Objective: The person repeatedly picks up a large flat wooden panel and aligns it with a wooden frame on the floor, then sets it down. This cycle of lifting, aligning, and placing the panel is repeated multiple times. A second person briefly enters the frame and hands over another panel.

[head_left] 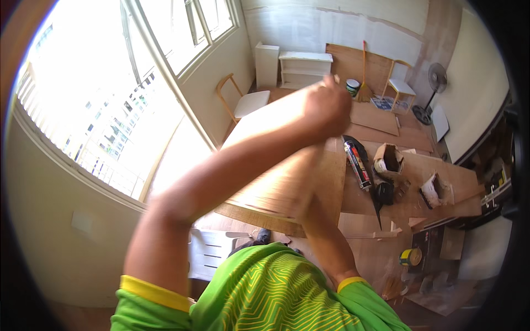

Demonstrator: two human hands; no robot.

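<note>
My left arm reaches across from the left, and my left hand (329, 105) is closed in a fist, smeared by motion. It is over the upper right end of a light wooden panel (270, 190), which may be a box side. What the fist holds, if anything, cannot be made out. My right forearm (323, 234) rises behind the panel's right edge, and the panel hides my right hand. Below the panel lies a plywood sheet (331, 187). Right of it lie a sealant cartridge in a caulking gun (358, 164) and an open brown paper bag (388, 160).
A torn white bag (434, 190) stands at the worktop's right, with a yellow tin (410, 257) lower down. A white slatted seat (210, 254) is at my left. Farther back are a chair (251, 103), white shelf unit (305, 69), broom (364, 91) and fan (436, 80).
</note>
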